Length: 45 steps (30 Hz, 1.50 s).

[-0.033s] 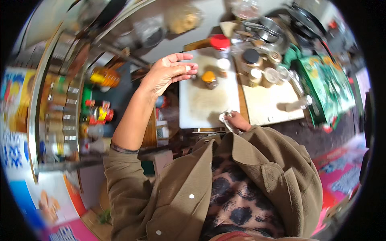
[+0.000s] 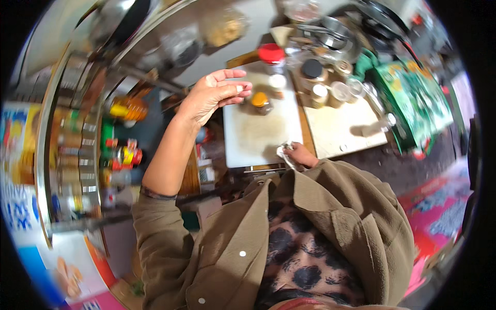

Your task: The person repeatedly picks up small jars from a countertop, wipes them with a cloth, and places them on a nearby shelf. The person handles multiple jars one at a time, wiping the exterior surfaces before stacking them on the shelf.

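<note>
My left hand is raised over the left edge of the white cutting board. Its thumb presses toward the other fingers, and whatever may lie in the pinch is too small to make out. Near the front edge of the board, my right hand is closed around a crumpled white cloth. Just beyond my left fingertips stands a small jar with a yellow lid. Farther back on the board are a white-lidded jar and a larger red-lidded jar.
A pale board to the right bears a black-lidded jar, several smaller jars and a clear bottle lying down. Beyond are metal pans and a green bag. At left, a shelf rack holds packed containers.
The view has shifted a little, so the boards and jars sit slightly farther left in the picture. Both hands keep nearly the same pose.
</note>
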{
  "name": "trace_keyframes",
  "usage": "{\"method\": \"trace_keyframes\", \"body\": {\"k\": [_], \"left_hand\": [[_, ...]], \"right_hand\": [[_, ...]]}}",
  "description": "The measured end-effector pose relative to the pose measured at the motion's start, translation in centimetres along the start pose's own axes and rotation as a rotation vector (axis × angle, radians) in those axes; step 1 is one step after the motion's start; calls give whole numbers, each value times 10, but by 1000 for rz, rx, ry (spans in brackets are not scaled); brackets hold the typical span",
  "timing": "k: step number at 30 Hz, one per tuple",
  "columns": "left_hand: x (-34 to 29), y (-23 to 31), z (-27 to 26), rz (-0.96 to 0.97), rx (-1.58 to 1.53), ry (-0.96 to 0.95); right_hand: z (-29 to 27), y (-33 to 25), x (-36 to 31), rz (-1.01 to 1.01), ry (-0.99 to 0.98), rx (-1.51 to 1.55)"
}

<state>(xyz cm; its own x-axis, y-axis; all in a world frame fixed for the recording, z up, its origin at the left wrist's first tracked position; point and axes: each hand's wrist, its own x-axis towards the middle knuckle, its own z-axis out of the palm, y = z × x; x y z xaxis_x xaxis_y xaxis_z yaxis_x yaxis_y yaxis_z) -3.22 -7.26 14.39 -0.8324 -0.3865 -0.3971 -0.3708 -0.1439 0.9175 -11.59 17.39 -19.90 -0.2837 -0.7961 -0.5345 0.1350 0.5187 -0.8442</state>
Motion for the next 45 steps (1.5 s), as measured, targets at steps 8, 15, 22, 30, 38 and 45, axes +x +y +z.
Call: {"method": "trace_keyframes", "body": {"k": [8,15,22,30,38,45], "left_hand": [[74,3,226,184,408,-591],[57,-35,389,719,739,-804],[83,-60,352,710,731,-990],[77,-158,152,83,637,-649],[54,-269,62,-189,-195,92],[30,-304,32,-373,-477,197]], "right_hand": [[15,38,-13,-135,228,140],[12,55,-31,-316,460,253],[-2,61,-47,-98,539,159],[-28,18,-37,-302,768,586],[20,-63,1,-474,290,222],[45,-55,25,-608,-19,-13]]}}
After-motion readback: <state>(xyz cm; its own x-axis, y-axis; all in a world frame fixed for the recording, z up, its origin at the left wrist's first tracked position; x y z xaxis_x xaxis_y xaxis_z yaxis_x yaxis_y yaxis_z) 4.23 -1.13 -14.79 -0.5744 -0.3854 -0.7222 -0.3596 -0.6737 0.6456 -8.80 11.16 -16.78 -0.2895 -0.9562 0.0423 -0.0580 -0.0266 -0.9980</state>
